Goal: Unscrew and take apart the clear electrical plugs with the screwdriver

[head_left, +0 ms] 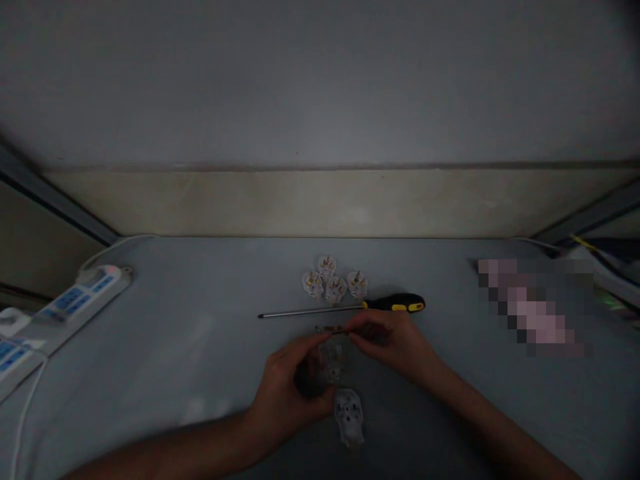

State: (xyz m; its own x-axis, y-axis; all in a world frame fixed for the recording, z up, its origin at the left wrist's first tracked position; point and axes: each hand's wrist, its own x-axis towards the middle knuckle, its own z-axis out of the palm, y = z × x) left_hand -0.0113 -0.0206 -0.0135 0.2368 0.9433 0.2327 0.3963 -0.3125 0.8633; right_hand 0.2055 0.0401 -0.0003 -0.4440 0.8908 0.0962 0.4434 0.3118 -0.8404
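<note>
My left hand (290, 383) is closed round a clear plastic plug shell (333, 363), gripping it between fingers and thumb. My right hand (395, 340) pinches a small thin metal piece (334, 329) at the shell's far edge; its exact kind is too dim to make out. Just below my left thumb lies a whitish plug cover (349, 417) with holes in it. Beyond my hands, a screwdriver (395, 303) with a black and yellow handle lies flat, its tip to the left. Several clear plug parts with brass pins (336, 289) are grouped behind it.
At the left edge is a white power strip (75, 303) with blue socket faces and a white cable (31, 393). A pixelated pink and dark item (533, 310) lies to the right. A pale wall (320, 203) borders the grey table (190, 287) at the back.
</note>
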